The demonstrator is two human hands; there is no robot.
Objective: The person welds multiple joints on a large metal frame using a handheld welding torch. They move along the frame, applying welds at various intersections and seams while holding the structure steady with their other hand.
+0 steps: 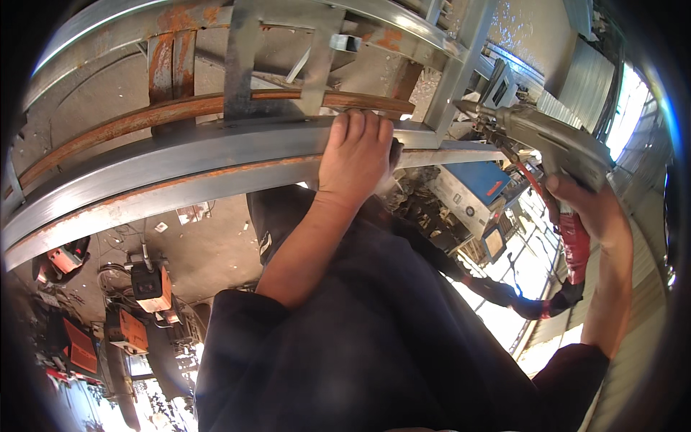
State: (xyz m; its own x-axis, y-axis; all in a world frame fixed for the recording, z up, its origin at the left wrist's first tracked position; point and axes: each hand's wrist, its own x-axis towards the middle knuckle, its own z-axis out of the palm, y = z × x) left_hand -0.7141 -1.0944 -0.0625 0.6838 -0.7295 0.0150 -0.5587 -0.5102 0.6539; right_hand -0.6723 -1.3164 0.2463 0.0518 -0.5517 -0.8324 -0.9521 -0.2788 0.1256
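Observation:
My left hand [355, 155] is curled over the top edge of a grey square steel tube [216, 147], part of a welded metal frame. A small dark thing [395, 153] shows beside its thumb side; I cannot make out what it is. Raised at the right, my right hand [586, 205] grips the handle of a grey pistol-shaped welding gun [554, 137]. The gun's narrow nozzle points left, close to an upright tube [461, 72] at the frame's corner. From its handle hangs a thick hose [574, 245], wrapped in red and black.
Rusty bars [173, 68] and flat plates [245, 57] cross the frame, with a short square tube piece [345, 43] among them. Several orange machines [151, 286] and cables lie on the floor at lower left. A blue-topped cabinet [471, 191] stands beyond my body at right.

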